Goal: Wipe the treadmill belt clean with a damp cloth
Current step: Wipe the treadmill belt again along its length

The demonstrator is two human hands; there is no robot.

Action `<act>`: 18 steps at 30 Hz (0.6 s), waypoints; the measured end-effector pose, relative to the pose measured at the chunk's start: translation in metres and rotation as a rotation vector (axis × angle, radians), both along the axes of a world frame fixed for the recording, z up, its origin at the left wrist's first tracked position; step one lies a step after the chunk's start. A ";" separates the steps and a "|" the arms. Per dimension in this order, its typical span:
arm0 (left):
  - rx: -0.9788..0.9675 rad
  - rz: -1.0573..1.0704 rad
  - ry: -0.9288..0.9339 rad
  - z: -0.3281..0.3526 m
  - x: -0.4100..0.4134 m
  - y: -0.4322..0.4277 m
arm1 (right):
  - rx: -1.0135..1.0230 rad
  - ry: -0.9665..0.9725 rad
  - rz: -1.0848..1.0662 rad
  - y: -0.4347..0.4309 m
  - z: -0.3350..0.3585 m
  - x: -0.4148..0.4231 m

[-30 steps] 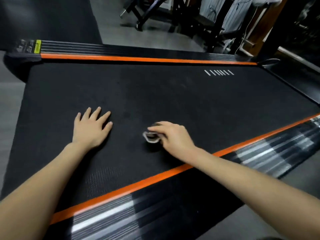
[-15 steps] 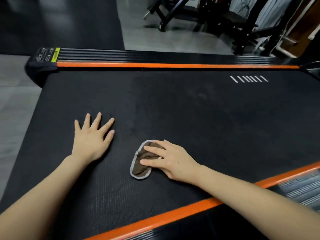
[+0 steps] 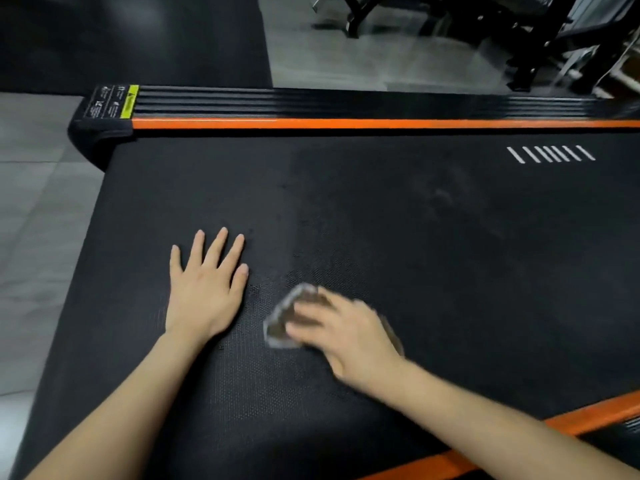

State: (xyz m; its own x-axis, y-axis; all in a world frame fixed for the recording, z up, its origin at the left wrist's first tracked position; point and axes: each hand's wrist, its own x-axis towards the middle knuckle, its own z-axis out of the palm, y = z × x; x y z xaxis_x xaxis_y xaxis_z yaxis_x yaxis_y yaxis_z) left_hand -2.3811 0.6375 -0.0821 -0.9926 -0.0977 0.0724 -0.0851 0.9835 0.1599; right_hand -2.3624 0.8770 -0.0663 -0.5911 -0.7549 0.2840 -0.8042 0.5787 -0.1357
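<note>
1. Cloth lies flat on the belt, near the close edge and toward the belt's left end. It is mostly covered by the right hand.
2. Right hand: fingers stretched out on top of the cloth, pressing it down rather than curling round it. Hand and cloth are both blurred, so the thumb's position cannot be confirmed.
3. Left hand: palm down on the bare belt just left of the cloth, fingers straight and spread, holding nothing. Judged to be a brace only.
4. Belt long axis runs left to right across the view, between the far rail and the near rail.
5. Governing relation: most of the belt lies right of and beyond the hands. Pale smudges show there, short of the white marks.
6. Judgement: the right hand is the nearer one to that area and has the cloth. Coming strokes should run away from the body and rightward along the axis.
7. Risk: with flat-finger pressure only, the cloth could bunch or slip on the textured surface.
8. Floor lies left of the belt end.
</note>
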 end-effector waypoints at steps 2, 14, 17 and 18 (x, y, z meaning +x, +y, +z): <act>0.019 0.000 0.005 0.000 0.000 -0.001 | -0.023 0.005 0.125 0.017 -0.004 0.022; -0.103 0.056 -0.078 0.013 -0.059 -0.029 | -0.140 0.053 -0.157 -0.076 -0.003 -0.162; -0.089 0.087 -0.074 0.003 -0.072 -0.034 | -0.140 0.062 -0.217 -0.083 -0.004 -0.201; -0.095 0.087 -0.071 0.001 -0.071 -0.034 | -0.130 0.054 -0.235 -0.088 -0.003 -0.217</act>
